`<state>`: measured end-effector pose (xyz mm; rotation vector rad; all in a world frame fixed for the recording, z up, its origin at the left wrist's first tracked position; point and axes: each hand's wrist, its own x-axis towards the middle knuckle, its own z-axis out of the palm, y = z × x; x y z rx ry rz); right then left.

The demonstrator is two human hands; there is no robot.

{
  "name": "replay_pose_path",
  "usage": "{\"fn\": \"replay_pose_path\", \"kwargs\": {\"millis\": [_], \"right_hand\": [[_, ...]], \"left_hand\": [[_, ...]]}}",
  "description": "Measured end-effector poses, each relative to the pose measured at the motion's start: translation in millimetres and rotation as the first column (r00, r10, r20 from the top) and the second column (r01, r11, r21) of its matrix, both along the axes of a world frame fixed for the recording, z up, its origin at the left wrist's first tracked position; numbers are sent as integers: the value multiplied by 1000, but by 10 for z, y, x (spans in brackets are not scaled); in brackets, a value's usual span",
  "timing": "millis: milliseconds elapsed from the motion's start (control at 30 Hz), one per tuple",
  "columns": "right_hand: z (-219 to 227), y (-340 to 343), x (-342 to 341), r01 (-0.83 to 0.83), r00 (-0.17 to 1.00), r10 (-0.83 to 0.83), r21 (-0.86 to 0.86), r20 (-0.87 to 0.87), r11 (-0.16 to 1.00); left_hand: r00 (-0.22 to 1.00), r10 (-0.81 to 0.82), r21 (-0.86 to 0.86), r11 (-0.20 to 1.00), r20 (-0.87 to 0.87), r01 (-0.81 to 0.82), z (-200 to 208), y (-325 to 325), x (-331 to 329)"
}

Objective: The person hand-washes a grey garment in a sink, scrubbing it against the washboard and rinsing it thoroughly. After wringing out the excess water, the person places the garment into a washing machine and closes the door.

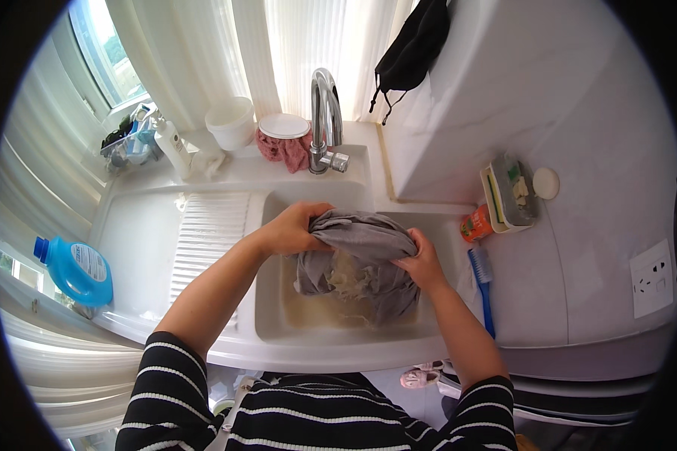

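A wet grey cloth garment (361,234) hangs bunched between my hands over the basin of the white laundry sink (278,340). My left hand (297,228) is closed round its upper left part. On the other side my right hand (423,261) grips its right edge. The lower folds droop into murky, yellowish water (312,312) in the basin, and a pale, lighter patch shows in the middle of the cloth. My fingertips are partly hidden by the fabric.
Left of the basin is a ribbed washboard (209,233); a blue detergent bottle (83,270) stands farther left. Behind rise a chrome faucet (323,120), a pink cloth (286,150) and a white bucket (230,124). A blue brush (483,289) and an orange can (475,225) are at right.
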<state>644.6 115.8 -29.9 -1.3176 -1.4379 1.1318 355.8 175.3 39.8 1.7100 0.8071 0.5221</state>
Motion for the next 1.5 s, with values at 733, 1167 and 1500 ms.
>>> {"fn": "replay_pose_path", "kwargs": {"millis": [733,1167,1500], "right_hand": [[-2105,708,-1242,-321,410,215,-80,886,944],[-2021,909,-1258,-217,546,97,29,832,976],[-1283,666,-1234,-55,998,42,-461,-38,886]], "left_hand": [[459,494,438,869,-738,-231,-2808,135,53],[446,161,55,969,-880,-242,-2472,472,158],[732,580,-898,5,-356,-441,-1751,-34,-69]]}}
